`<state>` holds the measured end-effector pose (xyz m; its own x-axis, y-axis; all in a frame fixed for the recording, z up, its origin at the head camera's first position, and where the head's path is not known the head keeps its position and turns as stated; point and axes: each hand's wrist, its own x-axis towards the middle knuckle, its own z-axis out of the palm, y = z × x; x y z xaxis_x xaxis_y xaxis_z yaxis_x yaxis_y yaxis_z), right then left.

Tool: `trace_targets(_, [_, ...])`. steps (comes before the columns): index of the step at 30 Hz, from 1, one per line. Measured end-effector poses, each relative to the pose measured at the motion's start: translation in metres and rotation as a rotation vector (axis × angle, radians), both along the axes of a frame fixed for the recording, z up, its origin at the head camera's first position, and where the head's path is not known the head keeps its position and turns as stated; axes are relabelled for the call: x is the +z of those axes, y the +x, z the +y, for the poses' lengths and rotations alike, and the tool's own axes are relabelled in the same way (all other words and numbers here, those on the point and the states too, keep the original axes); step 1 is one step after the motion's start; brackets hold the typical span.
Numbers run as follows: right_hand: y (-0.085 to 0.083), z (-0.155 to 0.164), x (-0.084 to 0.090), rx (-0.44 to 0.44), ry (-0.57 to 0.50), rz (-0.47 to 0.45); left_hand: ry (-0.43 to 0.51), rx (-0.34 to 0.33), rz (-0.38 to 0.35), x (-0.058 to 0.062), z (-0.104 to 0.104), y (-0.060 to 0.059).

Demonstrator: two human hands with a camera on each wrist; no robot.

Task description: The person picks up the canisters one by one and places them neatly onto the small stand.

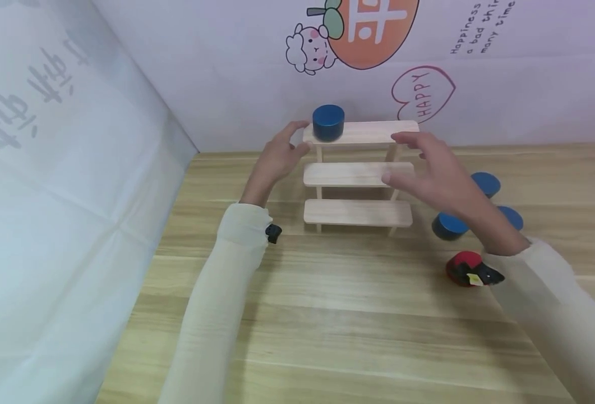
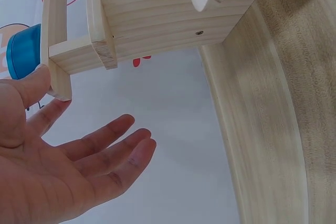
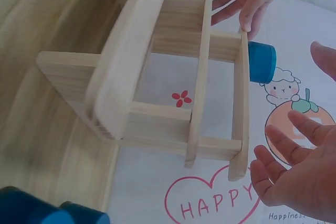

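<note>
Left hand (image 1: 277, 157): grip loose, fingers spread, thumb tip at the top plank's end of the pale wooden three-step shelf (image 1: 358, 175). Right hand (image 1: 438, 174): fingers straight, holding nothing, beside the shelf's right end. Smooth blue cylinder (image 1: 328, 122) stands on the top step. Only the head view shows three more blue cylinders (image 1: 448, 225) on the wood-grain surface (image 1: 327, 314).

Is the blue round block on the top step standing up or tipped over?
Standing up. The blue block sits flat on the top step, round face upward.
</note>
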<state>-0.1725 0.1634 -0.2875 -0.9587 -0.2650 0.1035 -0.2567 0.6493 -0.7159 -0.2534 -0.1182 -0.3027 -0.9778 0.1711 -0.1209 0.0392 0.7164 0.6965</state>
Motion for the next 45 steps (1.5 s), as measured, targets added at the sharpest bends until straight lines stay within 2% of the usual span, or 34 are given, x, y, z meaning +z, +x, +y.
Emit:
trace_targets(3, [0.006, 0.008, -0.004, 0.011, 0.014, 0.020, 0.004, 0.006, 0.003, -0.001, 0.001, 0.000])
trace_targets(10, [0.019, 0.022, -0.016, 0.040, -0.026, 0.085, 0.006, 0.011, 0.005, -0.002, 0.003, 0.000])
trace_targets(16, [0.031, 0.031, -0.020, 0.018, -0.056, 0.026, 0.013, 0.020, -0.001, -0.001, 0.002, 0.001])
trace_targets(22, [0.042, 0.042, -0.022, -0.014, -0.024, -0.030, 0.013, 0.016, -0.002, -0.001, 0.001, 0.001])
trace_targets(29, [0.055, 0.058, -0.034, 0.003, -0.032, -0.032, 0.004, 0.005, -0.002, 0.000, 0.001, 0.000])
trace_targets(34, [0.062, 0.069, -0.043, -0.007, 0.000, -0.058, 0.000, 0.003, -0.003, -0.001, 0.002, 0.000])
trace_targets(40, [0.068, 0.079, -0.054, -0.006, -0.024, -0.072, -0.017, 0.011, -0.016, 0.000, 0.002, 0.001])
trace_targets(45, [0.071, 0.101, -0.060, -0.006, -0.046, -0.074, -0.020, 0.012, -0.009, 0.000, 0.003, 0.000])
